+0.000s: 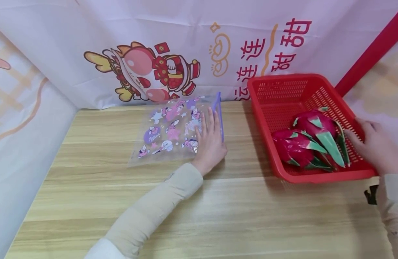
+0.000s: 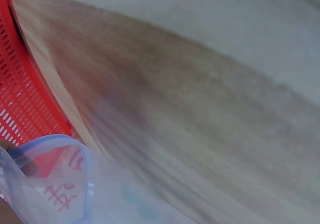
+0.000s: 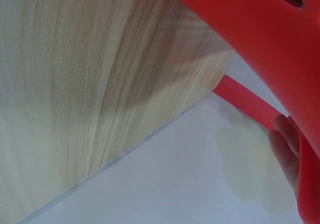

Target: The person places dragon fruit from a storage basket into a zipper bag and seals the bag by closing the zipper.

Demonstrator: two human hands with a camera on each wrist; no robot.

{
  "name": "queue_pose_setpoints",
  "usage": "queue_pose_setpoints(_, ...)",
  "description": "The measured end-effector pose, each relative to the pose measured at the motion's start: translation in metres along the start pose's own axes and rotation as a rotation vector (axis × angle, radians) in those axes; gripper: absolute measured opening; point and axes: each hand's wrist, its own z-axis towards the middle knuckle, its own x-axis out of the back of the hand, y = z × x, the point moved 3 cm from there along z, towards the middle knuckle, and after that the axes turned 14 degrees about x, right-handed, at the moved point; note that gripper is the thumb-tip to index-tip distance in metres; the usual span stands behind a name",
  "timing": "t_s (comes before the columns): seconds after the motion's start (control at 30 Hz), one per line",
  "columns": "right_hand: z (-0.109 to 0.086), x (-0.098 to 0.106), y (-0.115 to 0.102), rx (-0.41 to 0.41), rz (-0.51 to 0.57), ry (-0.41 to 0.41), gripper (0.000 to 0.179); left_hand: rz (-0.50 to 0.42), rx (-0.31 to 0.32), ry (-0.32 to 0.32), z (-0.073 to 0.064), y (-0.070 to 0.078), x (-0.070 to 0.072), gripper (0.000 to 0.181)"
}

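A clear zip bag printed with purple and pink cartoons lies on the table. My left hand is at its purple zip edge, fingers spread over the top, thumb mostly hidden. In the left wrist view, the mouth of the bag gapes in a loop, fingertips showing through the plastic. To the right is a red basket containing two dragon fruits. My right hand grips the basket's right rim, thumb inside; the right wrist view shows fingers behind the red wall.
The wooden table extends in front of the bag and basket. A printed white cloth hangs along the back, and another cloth borders the left. A red strip slants behind the basket. Something small and black shows beside my right wrist.
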Motion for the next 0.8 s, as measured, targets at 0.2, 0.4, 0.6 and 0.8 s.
queue_pose_setpoints(0.2, -0.001, 0.003, -0.005, -0.005, -0.023, 0.031, 0.073, -0.006, 0.004, -0.013, 0.0, -0.001, -0.001, 0.107)
queue_pose_setpoints(0.4, -0.004, 0.006, -0.009, 0.036, -0.033, 0.105, 0.066, -0.018, -0.002, -0.017, -0.001, -0.002, -0.002, 0.107)
queue_pose_setpoints(0.6, -0.003, 0.007, -0.011, 0.022, -0.017, 0.122, 0.061, 0.007, 0.009, -0.009, 0.001, -0.002, 0.0, 0.104)
queue_pose_setpoints(0.8, -0.011, 0.005, -0.016, 0.037, -0.011, 0.121, 0.058, 0.031, 0.014, -0.043, 0.002, -0.001, -0.001, 0.102)
